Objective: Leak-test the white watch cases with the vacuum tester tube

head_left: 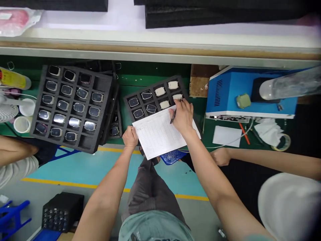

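Teal cloth and dark trousers (151, 192) show nearest, at six o'clock, with the person's two bare forearms reaching up past them. The left hand (130, 136), at the nine o'clock edge of a white printed sheet (160, 135), is curled closed, pinching the paper between thumb and fingers. The right hand (184, 117) lies over the sheet's one o'clock edge, its fingers closed around a dark pen (173, 116) that slants down over the paper; its fingertips appear to reach a pale piece in the tray beyond, though the hand hides the contact. The sheet is tilted and covers the near part of that small black tray (184, 87), whose visible cells hold dark-faced and pale watch-shaped pieces. From the sheet, between nine and ten o'clock, a larger black tray (86, 140) sits on others, mostly filled with dark-faced pieces. Between three and four o'clock is a co-worker's closed hand (221, 156); at three lie a blank white slip (227, 135), a red stick (244, 134) and a tape roll (288, 142). A blue machine (218, 100) stands at two o'clock on the green bench (155, 72). Farthest off, black slabs (200, 16) rest on a white shelf (120, 30) toward one o'clock.
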Demonstrator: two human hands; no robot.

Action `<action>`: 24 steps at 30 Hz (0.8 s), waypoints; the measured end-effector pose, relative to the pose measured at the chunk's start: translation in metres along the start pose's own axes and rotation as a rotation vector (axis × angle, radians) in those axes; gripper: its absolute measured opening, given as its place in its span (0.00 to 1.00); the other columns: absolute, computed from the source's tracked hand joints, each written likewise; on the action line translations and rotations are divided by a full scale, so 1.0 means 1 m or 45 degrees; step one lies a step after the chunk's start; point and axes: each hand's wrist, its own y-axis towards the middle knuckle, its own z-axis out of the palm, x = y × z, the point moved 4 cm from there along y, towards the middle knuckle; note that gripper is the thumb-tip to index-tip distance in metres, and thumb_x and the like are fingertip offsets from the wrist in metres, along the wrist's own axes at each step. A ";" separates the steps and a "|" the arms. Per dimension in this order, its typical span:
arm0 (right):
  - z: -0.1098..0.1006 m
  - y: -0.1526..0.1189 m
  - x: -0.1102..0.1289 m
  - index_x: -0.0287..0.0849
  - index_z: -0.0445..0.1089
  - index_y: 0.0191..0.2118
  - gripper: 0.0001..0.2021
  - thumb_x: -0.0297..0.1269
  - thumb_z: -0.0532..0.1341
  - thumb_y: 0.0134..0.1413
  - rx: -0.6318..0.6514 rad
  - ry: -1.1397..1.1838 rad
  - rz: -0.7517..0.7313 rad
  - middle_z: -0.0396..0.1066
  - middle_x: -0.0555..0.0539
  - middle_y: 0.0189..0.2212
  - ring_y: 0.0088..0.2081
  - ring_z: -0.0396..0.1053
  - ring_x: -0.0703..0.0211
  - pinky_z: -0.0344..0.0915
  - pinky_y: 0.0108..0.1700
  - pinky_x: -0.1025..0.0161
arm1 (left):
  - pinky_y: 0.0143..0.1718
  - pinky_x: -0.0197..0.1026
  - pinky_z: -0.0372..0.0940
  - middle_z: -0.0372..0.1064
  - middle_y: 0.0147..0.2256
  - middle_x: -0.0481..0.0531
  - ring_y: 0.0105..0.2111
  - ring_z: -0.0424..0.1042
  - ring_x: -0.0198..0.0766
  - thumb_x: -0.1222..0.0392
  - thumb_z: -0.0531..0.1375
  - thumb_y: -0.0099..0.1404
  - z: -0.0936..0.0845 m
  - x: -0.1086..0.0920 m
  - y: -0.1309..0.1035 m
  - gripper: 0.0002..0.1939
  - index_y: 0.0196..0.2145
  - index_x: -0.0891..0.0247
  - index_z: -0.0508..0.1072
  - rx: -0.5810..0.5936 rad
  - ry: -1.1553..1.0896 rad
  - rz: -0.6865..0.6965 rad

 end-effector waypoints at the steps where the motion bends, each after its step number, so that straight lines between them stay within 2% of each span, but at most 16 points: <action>1: -0.002 -0.002 -0.001 0.32 0.64 0.65 0.25 0.40 0.52 0.68 -0.019 -0.009 0.009 0.69 0.30 0.58 0.65 0.56 0.35 0.52 0.66 0.34 | 0.34 0.40 0.52 0.72 0.32 0.57 0.32 0.70 0.41 0.59 0.47 0.75 0.000 0.000 0.000 0.12 0.36 0.62 0.67 -0.003 -0.001 0.002; 7: -0.027 -0.014 -0.005 0.35 0.73 0.58 0.21 0.41 0.54 0.67 -0.087 -0.074 0.067 0.74 0.33 0.47 0.53 0.63 0.38 0.56 0.62 0.39 | 0.33 0.41 0.50 0.72 0.32 0.57 0.31 0.69 0.42 0.59 0.47 0.74 -0.004 -0.003 0.004 0.12 0.36 0.62 0.67 -0.036 -0.006 0.000; 10: -0.039 -0.011 -0.007 0.37 0.75 0.54 0.20 0.42 0.54 0.67 -0.058 -0.084 0.082 0.75 0.35 0.44 0.49 0.65 0.40 0.57 0.61 0.41 | 0.33 0.41 0.49 0.72 0.31 0.57 0.30 0.68 0.42 0.58 0.48 0.73 -0.006 -0.005 0.008 0.12 0.36 0.62 0.67 -0.053 -0.016 0.001; 15: -0.052 -0.003 -0.011 0.38 0.75 0.49 0.18 0.44 0.53 0.69 0.014 -0.003 0.115 0.76 0.37 0.40 0.43 0.69 0.42 0.64 0.51 0.47 | 0.33 0.42 0.46 0.71 0.31 0.58 0.30 0.67 0.43 0.57 0.47 0.72 -0.008 -0.008 0.011 0.12 0.35 0.62 0.67 -0.062 -0.011 0.005; 17: -0.053 0.000 -0.009 0.38 0.73 0.49 0.16 0.42 0.54 0.68 -0.047 0.014 0.086 0.76 0.36 0.43 0.48 0.69 0.40 0.62 0.55 0.44 | 0.33 0.42 0.46 0.71 0.31 0.58 0.30 0.68 0.44 0.56 0.47 0.72 -0.008 -0.008 0.011 0.13 0.35 0.62 0.67 -0.059 0.004 0.008; 20: -0.043 -0.001 0.003 0.39 0.71 0.50 0.14 0.40 0.54 0.69 -0.092 0.085 -0.047 0.74 0.37 0.52 0.62 0.62 0.38 0.50 0.67 0.36 | 0.33 0.42 0.47 0.72 0.31 0.58 0.31 0.68 0.43 0.56 0.47 0.73 -0.008 -0.008 0.012 0.13 0.35 0.62 0.67 -0.053 0.031 0.006; 22: -0.030 -0.004 0.013 0.40 0.69 0.52 0.14 0.40 0.53 0.70 -0.032 0.139 -0.133 0.72 0.37 0.57 0.68 0.56 0.37 0.44 0.70 0.32 | 0.32 0.42 0.47 0.72 0.32 0.58 0.31 0.68 0.43 0.56 0.47 0.73 -0.008 -0.008 0.012 0.13 0.35 0.62 0.67 -0.052 0.033 0.004; 24: -0.018 -0.009 0.024 0.40 0.68 0.53 0.14 0.41 0.53 0.71 0.055 0.177 -0.190 0.70 0.37 0.60 0.71 0.52 0.37 0.42 0.70 0.30 | 0.32 0.41 0.46 0.72 0.32 0.58 0.31 0.67 0.43 0.56 0.47 0.73 -0.009 -0.009 0.012 0.13 0.34 0.61 0.67 -0.056 0.024 0.004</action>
